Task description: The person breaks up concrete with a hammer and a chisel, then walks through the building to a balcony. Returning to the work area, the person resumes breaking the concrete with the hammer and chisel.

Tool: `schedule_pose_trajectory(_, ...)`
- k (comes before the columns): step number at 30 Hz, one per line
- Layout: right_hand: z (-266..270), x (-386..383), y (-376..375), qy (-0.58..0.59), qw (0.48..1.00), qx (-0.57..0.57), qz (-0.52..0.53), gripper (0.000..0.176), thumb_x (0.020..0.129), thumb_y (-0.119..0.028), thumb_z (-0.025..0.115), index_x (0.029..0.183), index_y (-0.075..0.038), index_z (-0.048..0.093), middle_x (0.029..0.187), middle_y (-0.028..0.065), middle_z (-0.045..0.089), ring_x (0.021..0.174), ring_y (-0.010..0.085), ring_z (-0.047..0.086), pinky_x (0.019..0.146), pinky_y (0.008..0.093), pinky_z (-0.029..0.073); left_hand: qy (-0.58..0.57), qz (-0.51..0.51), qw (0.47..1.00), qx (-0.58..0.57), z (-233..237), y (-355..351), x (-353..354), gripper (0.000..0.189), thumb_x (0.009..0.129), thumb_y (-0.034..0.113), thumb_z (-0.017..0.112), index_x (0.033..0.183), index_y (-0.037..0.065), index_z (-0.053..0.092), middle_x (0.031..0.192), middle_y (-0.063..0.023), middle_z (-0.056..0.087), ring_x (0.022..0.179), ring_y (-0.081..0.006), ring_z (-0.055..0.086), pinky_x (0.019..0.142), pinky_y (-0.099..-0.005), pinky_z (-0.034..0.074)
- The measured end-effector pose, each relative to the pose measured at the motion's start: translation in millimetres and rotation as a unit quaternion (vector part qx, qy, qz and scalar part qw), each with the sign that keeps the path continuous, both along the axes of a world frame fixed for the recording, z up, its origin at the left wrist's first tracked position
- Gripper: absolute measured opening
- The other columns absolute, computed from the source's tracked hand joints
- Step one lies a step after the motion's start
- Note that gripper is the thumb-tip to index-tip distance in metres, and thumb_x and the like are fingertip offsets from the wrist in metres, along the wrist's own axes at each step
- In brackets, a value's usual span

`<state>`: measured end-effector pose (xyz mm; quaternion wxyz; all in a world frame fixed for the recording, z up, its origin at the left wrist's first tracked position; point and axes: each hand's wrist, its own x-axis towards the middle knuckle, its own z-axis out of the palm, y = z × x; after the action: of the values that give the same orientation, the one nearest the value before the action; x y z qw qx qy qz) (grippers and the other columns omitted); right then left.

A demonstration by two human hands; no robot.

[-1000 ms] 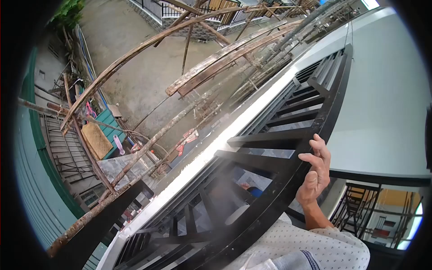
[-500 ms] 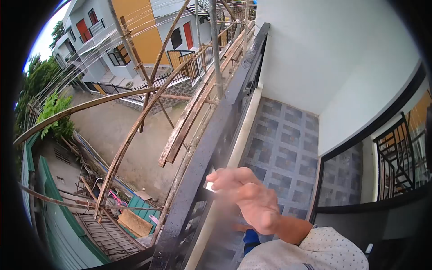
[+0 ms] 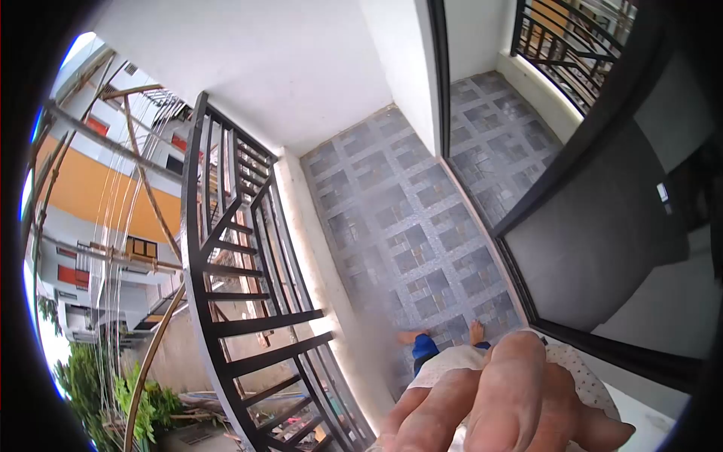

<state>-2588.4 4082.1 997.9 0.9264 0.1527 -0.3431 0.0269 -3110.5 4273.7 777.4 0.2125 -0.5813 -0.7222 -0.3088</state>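
Observation:
My right hand (image 3: 504, 403) is raised close to the camera at the bottom of the view, in front of my body. Its fingers are large in the picture, apart and partly bent, and nothing shows between them. The lower part of the hand is cut off by the frame edge. Behind it are my light dotted shirt (image 3: 587, 369) and blue trousers (image 3: 423, 346), with my bare feet on the floor. I see no left hand.
A black metal railing (image 3: 197, 264) on a pale ledge (image 3: 320, 279) runs along the left. Grey patterned tiles (image 3: 392, 218) cover the balcony floor. Dark-framed glass (image 3: 602, 241) stands on the right, reflecting the railing. Outside are wooden poles (image 3: 151, 200), wires and houses.
The view has swung right, away from the street and toward the balcony floor and glass. My right hand has moved from beside the railing to near the camera.

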Motion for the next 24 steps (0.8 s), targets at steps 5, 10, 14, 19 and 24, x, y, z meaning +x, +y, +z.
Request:
schedule_pose_trajectory(5,-12.6,77.6,-155.0,-0.099,0.964,-0.146,-0.198,0.044,0.087,-0.047,0.056,0.099,-0.005,0.055,0.115,0.0290,0.044,0.090,0.0356,0.059,0.078,0.0428,0.055,0.012,-0.143,0.976,-0.164,-170.6,-31.0,196.7,0.045,0.085,0.029,0.058,0.117,-0.002,0.049,0.110,-0.0217,0.055,0.101,-0.0369,0.053,0.085,-0.0473,0.042)
schedule_pose_trajectory(10,-21.1,126.1,-261.1,-0.062,0.911,-0.196,-0.357,0.042,0.087,-0.045,0.057,0.103,-0.006,0.052,0.118,0.0278,0.042,0.093,0.0363,0.058,0.078,0.0429,0.054,-0.112,-0.521,0.631,-0.564,-224.9,-197.6,421.8,0.044,0.085,0.019,0.059,0.121,-0.002,0.046,0.110,-0.0190,0.056,0.103,-0.0310,0.054,0.085,-0.0402,0.044)
schedule_pose_trajectory(14,-34.6,162.8,-326.0,-0.014,0.852,-0.234,-0.468,0.042,0.087,-0.043,0.057,0.106,-0.007,0.049,0.120,0.0267,0.041,0.095,0.0369,0.057,0.079,0.0431,0.054,-0.024,-0.573,0.383,-0.724,-202.0,-309.6,520.4,0.043,0.083,0.016,0.066,0.119,0.000,0.048,0.100,-0.0122,0.060,0.091,-0.0256,0.060,0.076,-0.0342,0.049)
schedule_pose_trajectory(19,-26.6,199.8,-393.2,0.014,0.745,-0.283,-0.604,0.042,0.087,-0.041,0.058,0.110,-0.008,0.046,0.122,0.0255,0.039,0.098,0.0376,0.055,0.079,0.0433,0.053,0.135,-0.516,0.344,-0.773,-235.7,-309.4,597.5,0.042,0.084,0.017,0.065,0.118,0.000,0.049,0.100,-0.0122,0.061,0.090,-0.0253,0.060,0.075,-0.0342,0.049)
schedule_pose_trajectory(24,-13.6,249.0,-466.0,0.060,0.628,-0.313,-0.710,0.044,0.087,-0.039,0.059,0.114,-0.009,0.042,0.125,0.0242,0.036,0.100,0.0382,0.054,0.079,0.0435,0.053,0.227,-0.536,0.322,-0.747,-245.1,-338.6,725.5,0.040,0.084,0.017,0.064,0.117,0.000,0.050,0.099,-0.0123,0.061,0.088,-0.0251,0.060,0.074,-0.0341,0.049)
